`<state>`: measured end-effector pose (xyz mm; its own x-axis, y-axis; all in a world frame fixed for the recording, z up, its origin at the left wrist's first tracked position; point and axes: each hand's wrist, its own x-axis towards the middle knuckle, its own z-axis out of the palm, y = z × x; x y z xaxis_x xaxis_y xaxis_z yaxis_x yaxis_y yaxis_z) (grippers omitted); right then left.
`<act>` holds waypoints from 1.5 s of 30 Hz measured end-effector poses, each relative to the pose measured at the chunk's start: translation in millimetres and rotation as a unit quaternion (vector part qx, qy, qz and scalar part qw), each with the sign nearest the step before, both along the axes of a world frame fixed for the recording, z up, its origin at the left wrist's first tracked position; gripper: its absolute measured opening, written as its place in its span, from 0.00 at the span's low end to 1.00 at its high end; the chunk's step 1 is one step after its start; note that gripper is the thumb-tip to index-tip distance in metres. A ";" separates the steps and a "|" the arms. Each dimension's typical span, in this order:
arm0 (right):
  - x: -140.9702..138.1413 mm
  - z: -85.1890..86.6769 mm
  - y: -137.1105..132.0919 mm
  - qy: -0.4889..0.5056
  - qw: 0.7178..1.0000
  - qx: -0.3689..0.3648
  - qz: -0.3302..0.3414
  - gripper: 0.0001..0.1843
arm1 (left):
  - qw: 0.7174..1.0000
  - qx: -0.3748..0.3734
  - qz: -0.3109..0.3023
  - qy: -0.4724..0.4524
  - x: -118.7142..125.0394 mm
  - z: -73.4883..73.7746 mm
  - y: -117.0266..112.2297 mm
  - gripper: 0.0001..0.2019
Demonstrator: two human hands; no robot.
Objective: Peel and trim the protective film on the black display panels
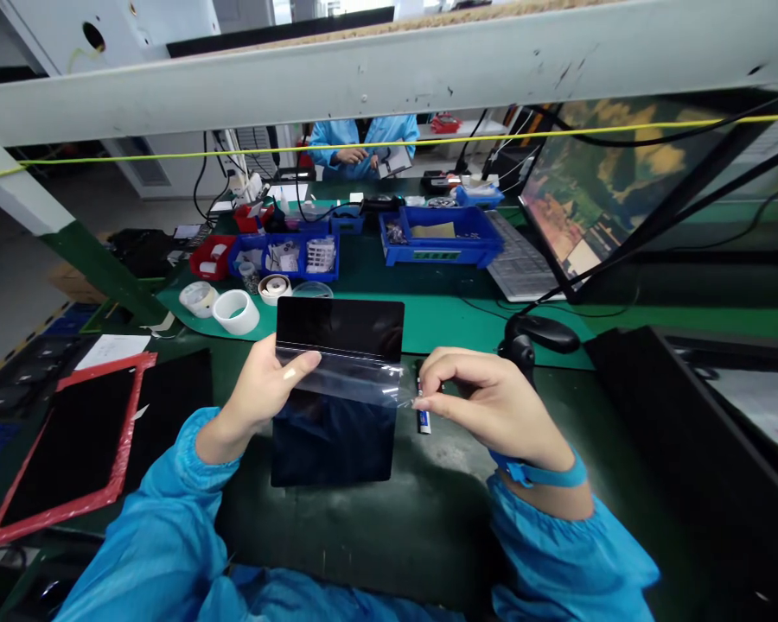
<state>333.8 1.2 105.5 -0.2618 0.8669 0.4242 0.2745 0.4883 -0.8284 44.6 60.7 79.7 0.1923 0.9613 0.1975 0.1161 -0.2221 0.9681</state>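
A glossy black rectangular panel, like a tablet screen, is held up above the dark green bench. My left hand grips its left edge, with the thumb across the front. A strip of clear film lies folded over the middle of the panel. At the film's right end, my right hand pinches its corner between thumb and fingertips, just off the panel's right edge. Behind the right hand's fingertips lies a marker pen on the bench, partly hidden.
Blue bins with small parts stand at the back. Tape rolls are left of centre. A red-edged black panel lies left. A monitor, mouse and black case are right. A co-worker sits opposite. A shelf beam crosses above.
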 end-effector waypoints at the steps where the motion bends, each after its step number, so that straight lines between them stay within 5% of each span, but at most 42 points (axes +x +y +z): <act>1: 1.2 -0.1 0.5 -0.002 1.000 -0.002 0.001 0.17 | 1.000 -0.005 -0.003 -0.004 0.1 0.3 -0.2 0.21; 29: 4.8 -3.5 1.0 0.055 0.996 -0.028 -0.059 0.16 | 0.994 -0.067 -0.076 -0.049 0.8 2.6 -0.3 0.22; 37: 0.2 -14.1 6.4 0.181 0.974 -0.016 -0.138 0.18 | 0.993 -0.056 -0.102 -0.011 -0.6 -2.1 -1.5 0.22; 45: -14.2 -19.8 4.3 -0.058 0.964 0.172 -0.195 0.21 | 0.985 -0.051 -0.151 0.068 -1.9 0.8 -6.5 0.20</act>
<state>319.6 5.6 85.7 -0.0078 0.7227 0.6911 0.5735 0.5693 -0.5890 42.7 54.2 80.5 0.4907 0.8696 0.0548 0.1906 -0.1686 0.9671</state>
